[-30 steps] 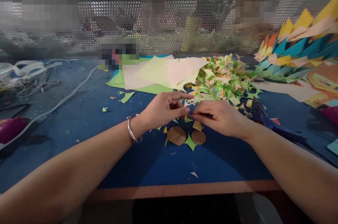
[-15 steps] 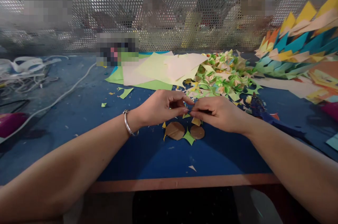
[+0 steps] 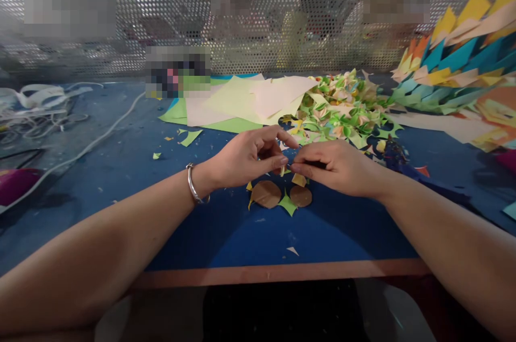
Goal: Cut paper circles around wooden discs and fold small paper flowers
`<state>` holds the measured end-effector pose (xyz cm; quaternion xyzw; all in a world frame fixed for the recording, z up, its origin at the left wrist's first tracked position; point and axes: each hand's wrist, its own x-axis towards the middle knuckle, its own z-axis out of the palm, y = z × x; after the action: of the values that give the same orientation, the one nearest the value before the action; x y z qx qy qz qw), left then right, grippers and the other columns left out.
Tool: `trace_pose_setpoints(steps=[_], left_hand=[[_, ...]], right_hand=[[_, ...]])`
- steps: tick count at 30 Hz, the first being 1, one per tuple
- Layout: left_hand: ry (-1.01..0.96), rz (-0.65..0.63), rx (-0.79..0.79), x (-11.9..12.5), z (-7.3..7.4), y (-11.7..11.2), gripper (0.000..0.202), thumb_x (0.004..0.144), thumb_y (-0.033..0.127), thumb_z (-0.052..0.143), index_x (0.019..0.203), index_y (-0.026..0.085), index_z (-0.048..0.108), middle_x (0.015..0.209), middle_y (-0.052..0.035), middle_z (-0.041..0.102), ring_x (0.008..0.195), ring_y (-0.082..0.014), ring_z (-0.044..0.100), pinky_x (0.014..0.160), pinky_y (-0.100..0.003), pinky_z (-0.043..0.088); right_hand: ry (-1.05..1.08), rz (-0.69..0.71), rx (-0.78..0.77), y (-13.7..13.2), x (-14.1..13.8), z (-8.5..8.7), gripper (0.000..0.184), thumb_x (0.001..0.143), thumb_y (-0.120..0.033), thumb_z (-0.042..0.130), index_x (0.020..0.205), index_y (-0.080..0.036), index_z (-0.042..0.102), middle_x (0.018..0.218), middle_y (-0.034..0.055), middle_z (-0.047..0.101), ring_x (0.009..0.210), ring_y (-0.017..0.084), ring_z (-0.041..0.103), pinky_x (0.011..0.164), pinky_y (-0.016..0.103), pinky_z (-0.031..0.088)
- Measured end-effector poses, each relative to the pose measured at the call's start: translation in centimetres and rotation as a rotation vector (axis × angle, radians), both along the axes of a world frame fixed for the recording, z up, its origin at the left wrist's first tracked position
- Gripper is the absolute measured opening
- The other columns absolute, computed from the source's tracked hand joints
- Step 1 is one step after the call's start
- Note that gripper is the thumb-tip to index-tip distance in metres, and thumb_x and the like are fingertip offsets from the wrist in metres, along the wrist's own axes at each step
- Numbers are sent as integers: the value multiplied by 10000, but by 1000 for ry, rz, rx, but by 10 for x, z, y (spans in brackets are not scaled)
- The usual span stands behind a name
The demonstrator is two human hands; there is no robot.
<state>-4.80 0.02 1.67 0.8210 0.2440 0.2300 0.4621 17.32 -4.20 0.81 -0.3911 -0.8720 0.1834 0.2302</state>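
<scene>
Thumb and fingers of my left hand (image 3: 256, 156) are pinched on a small pale yellow paper piece (image 3: 282, 170), which pokes out below the fingertips. Close beside it, my right hand (image 3: 336, 167) is closed in a pinch; whatever it grips is hidden. Just below both hands lie a larger brown disc (image 3: 266, 194) and a smaller brown disc (image 3: 301, 196), flat on the blue table (image 3: 258, 248). A green star-shaped paper scrap (image 3: 287, 205) sits between the discs. A small tan paper piece (image 3: 299, 179) rests under my right fingertips.
Behind my hands are stacked paper sheets (image 3: 242, 100) and a heap of small folded paper pieces (image 3: 346, 108). A dark blue tool, apparently a glue gun (image 3: 419, 180), lies right. Farther right stands a layered paper construction (image 3: 455, 62). A white cable (image 3: 97, 137) crosses the left side.
My left fingers have lifted slightly, and the pale yellow piece now shows below them. My right hand stays close beside it. The whole view has shifted a little.
</scene>
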Motion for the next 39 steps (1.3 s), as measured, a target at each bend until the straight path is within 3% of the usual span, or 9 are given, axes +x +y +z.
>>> trace_pose_setpoints(steps=[6, 12, 19, 26, 30, 39], left_hand=[[-57, 15, -50, 2, -2, -1, 243, 888, 257, 611, 1104, 162, 551, 739, -1, 633, 691, -119, 644, 634, -244, 472], [-87, -14, -65, 4, -6, 0, 267, 876, 231, 625, 1106, 166, 507, 744, 5, 630, 692, -114, 651, 617, -225, 476], [-188, -62, -128, 6, -10, 1, 274, 874, 193, 633, 1104, 146, 491, 732, 9, 637, 653, -100, 648, 593, -201, 494], [-222, -37, -187, 8, -11, 0, 272, 917, 302, 625, 1102, 141, 506, 714, 3, 649, 611, -106, 646, 599, -216, 521], [-203, -47, -171, 9, -12, 0, 309, 890, 236, 644, 1140, 130, 495, 687, 18, 639, 624, -108, 653, 611, -215, 519], [-178, -87, -112, 7, -9, -1, 304, 857, 146, 634, 1129, 130, 500, 718, 20, 631, 637, -87, 641, 562, -191, 460]], right_hand=[[29, -12, -11, -1, -1, 1, 294, 970, -337, 521, 789, -158, 669, 627, -13, 570, 551, 87, 487, 530, 222, 345], [74, -22, -56, -4, -4, 3, 234, 951, -318, 544, 905, -167, 716, 706, 5, 647, 569, 96, 495, 536, 225, 348], [96, 2, 30, -5, -4, 3, 157, 928, -253, 574, 887, -175, 703, 705, -14, 647, 540, 81, 451, 538, 231, 320], [102, 44, 22, -5, -5, 3, 171, 922, -216, 556, 821, -155, 680, 729, 13, 661, 620, 103, 544, 573, 221, 387], [114, 47, 22, -6, -5, 2, 159, 922, -213, 563, 863, -159, 701, 741, 7, 676, 620, 96, 548, 560, 215, 377], [92, 27, 40, -6, -4, 1, 186, 928, -261, 574, 827, -156, 691, 608, -40, 543, 505, 65, 388, 477, 210, 289]])
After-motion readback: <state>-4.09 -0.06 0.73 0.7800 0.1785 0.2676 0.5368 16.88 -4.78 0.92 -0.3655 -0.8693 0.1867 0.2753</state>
